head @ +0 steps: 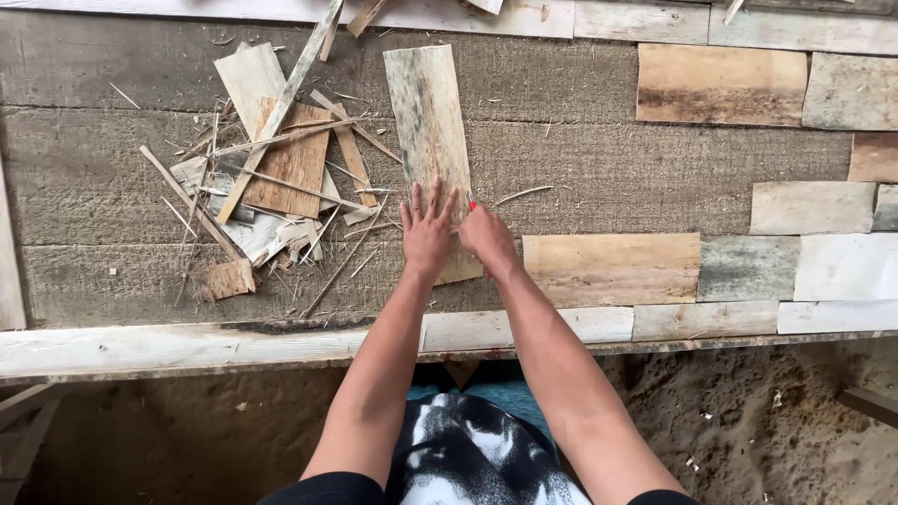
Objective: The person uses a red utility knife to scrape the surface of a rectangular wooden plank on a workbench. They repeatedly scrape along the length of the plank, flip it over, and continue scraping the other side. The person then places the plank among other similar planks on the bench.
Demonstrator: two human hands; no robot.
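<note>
A long weathered wooden plank [428, 122] lies on the grey board surface [599, 168], running away from me. My left hand [427, 229] presses flat on its near end, fingers spread. My right hand [486, 236] is closed around a small red-tipped tool [472, 206], its tip at the plank's right edge; most of the tool is hidden in the fist.
A heap of wood offcuts, strips and splinters [271, 178] lies to the left. Fitted wooden pieces [613, 268] of mixed tones cover the right side and near edge. A pale beam [187, 346] borders the front; sandy ground [748, 421] lies below.
</note>
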